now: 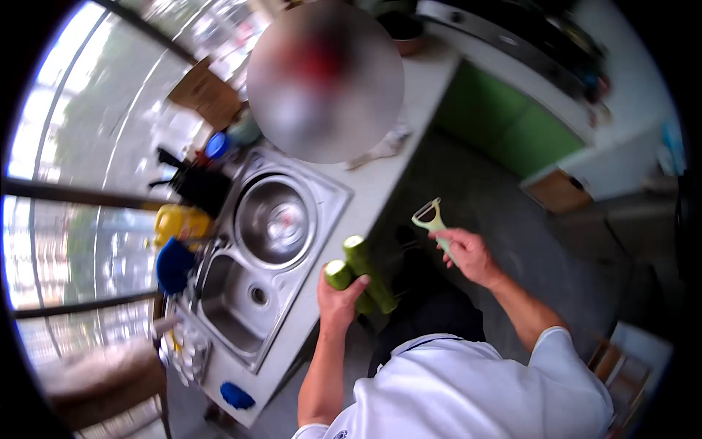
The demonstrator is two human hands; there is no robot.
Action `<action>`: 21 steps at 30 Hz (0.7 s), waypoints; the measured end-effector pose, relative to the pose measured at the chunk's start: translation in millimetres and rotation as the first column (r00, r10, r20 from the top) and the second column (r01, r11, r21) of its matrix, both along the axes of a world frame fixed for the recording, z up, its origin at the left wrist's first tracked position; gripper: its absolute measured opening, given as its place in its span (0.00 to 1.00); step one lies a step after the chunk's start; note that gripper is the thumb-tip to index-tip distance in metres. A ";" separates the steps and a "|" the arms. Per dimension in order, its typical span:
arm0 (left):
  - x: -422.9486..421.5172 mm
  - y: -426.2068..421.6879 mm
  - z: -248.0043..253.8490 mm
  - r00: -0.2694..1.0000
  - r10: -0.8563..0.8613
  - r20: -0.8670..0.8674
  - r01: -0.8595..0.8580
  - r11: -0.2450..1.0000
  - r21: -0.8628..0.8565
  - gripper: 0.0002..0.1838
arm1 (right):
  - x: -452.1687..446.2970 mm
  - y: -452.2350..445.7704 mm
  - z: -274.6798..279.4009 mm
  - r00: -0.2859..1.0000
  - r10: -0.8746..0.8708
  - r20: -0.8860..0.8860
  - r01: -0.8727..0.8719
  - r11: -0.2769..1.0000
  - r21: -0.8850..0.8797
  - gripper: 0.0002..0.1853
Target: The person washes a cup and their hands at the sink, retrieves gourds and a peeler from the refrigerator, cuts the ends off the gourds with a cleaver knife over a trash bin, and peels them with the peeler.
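My left hand (338,301) is wrapped round two long green gourds (367,276), held side by side near the counter's front edge. Pale cut ends face up and away from me; whether they are cucumbers or loofahs I cannot tell. Out to the right, over the floor, my right hand (468,256) grips a pale green Y-shaped peeler (431,217) by its handle. The peeler's blade points away from me and is apart from the gourds.
Left of my hands, a steel double sink (333,196) is set in the white counter (376,192). Behind it stand a yellow jug (183,222), a black knife block (202,189) and a blue item (174,267). A blue cloth-like thing (237,396) lies at the near corner. Green cabinets (504,121) stand ahead.
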State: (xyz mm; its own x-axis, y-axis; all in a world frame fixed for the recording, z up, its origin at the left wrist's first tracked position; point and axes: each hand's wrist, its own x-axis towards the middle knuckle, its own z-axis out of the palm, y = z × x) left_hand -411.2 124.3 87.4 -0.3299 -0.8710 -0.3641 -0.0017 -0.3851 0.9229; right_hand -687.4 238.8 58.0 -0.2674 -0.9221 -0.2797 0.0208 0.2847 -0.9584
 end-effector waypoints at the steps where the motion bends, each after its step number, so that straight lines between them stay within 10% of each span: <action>1: -2.8 11.8 -4.8 0.999 -0.027 -0.032 0.028 0.999 0.039 0.24 | 0.5 33.9 -2.4 0.996 -0.036 0.083 0.031 0.997 0.067 0.18; 8: -65.7 91.5 -29.1 0.945 -0.268 -0.188 0.312 0.914 0.261 0.21 | 5.9 252.9 11.6 0.902 -0.377 0.210 0.394 0.918 -0.041 0.45; 12: -133.9 155.2 -25.7 0.891 -0.418 -0.177 0.453 0.847 0.280 0.18 | 0.6 381.3 19.3 0.804 -0.595 -0.002 0.590 0.799 -0.118 0.41; 14: -174.0 202.5 -23.3 0.869 -0.475 -0.138 0.494 0.813 0.309 0.18 | -5.7 451.5 13.3 0.670 -0.563 -0.483 0.645 0.765 0.002 0.36; 21: -298.8 413.1 -45.8 0.776 -0.542 -0.322 0.630 0.648 0.428 0.18 | -10.0 688.0 14.7 0.510 -0.802 -0.311 0.838 0.544 -0.029 0.31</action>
State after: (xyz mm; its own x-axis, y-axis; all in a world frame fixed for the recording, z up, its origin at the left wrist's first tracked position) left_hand -710.0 537.4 41.6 -0.7962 -0.1906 -0.5743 -0.2660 -0.7422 0.6151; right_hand -697.5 926.8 72.7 -0.9633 -0.2188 -0.1556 0.0646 0.3739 -0.9252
